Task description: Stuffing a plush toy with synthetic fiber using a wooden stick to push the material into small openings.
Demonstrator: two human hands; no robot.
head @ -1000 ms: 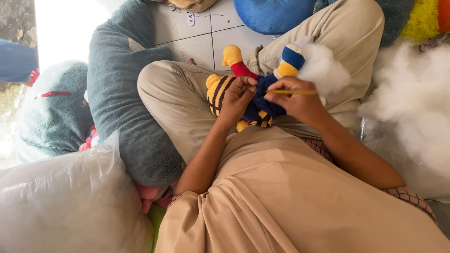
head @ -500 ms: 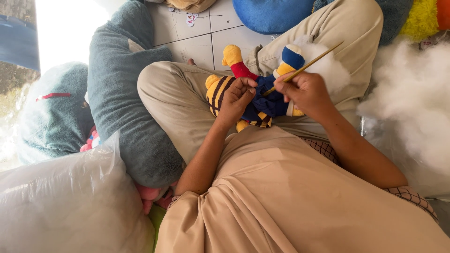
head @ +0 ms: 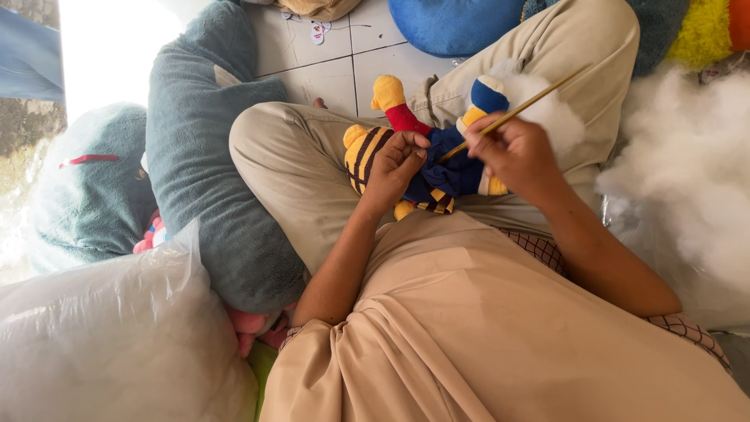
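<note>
A small plush toy (head: 437,168) in yellow, black stripes, red and blue lies in my lap. My left hand (head: 397,166) grips its striped body from the left. My right hand (head: 516,152) holds a thin wooden stick (head: 522,104), whose lower end points into the toy's blue part and whose upper end slants up to the right. A tuft of white stuffing (head: 547,109) rests on my right knee just behind the stick.
A big heap of white stuffing (head: 687,172) lies at the right. A long grey-blue plush (head: 207,164) runs along my left leg, with a clear plastic bag (head: 109,344) at lower left. Blue (head: 453,23) and yellow (head: 703,31) plush pieces sit on the tiled floor behind.
The stick swung from lying nearly flat above the toy to slanting up to the right, its lower end now in the toy. My left hand kept its grip.
</note>
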